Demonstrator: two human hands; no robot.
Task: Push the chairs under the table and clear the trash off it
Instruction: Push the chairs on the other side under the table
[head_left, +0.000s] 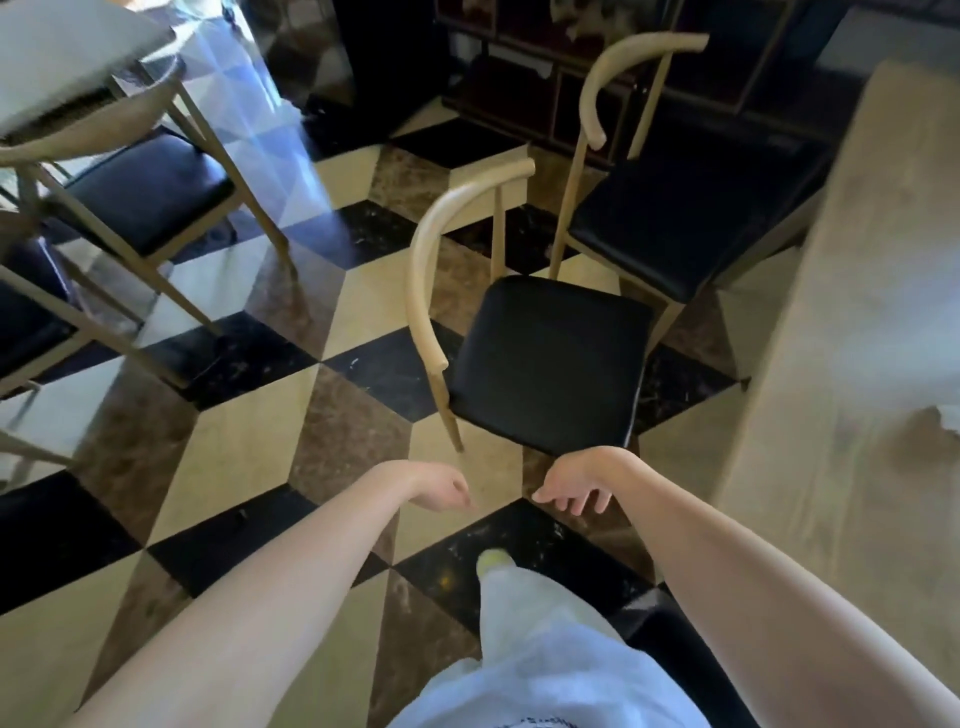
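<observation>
A chair with a black seat (548, 358) and a curved pale wooden back stands on the floor in front of me, apart from the long pale table (852, 322) on the right. A second such chair (675, 218) sits farther back with its seat partly under the table's edge. A brownish crumpled scrap (930, 441) lies on the table at the right edge of view. My left hand (441, 488) and my right hand (576, 493) hang just short of the near chair's front edge, fingers loose and pointing down, holding nothing.
Two more black-seated chairs (145, 202) stand at the left by another table (62, 62). A dark cabinet (545, 78) lines the back wall. The floor is checkered tile in black, cream and brown. My leg and shoe (493, 561) are below the hands.
</observation>
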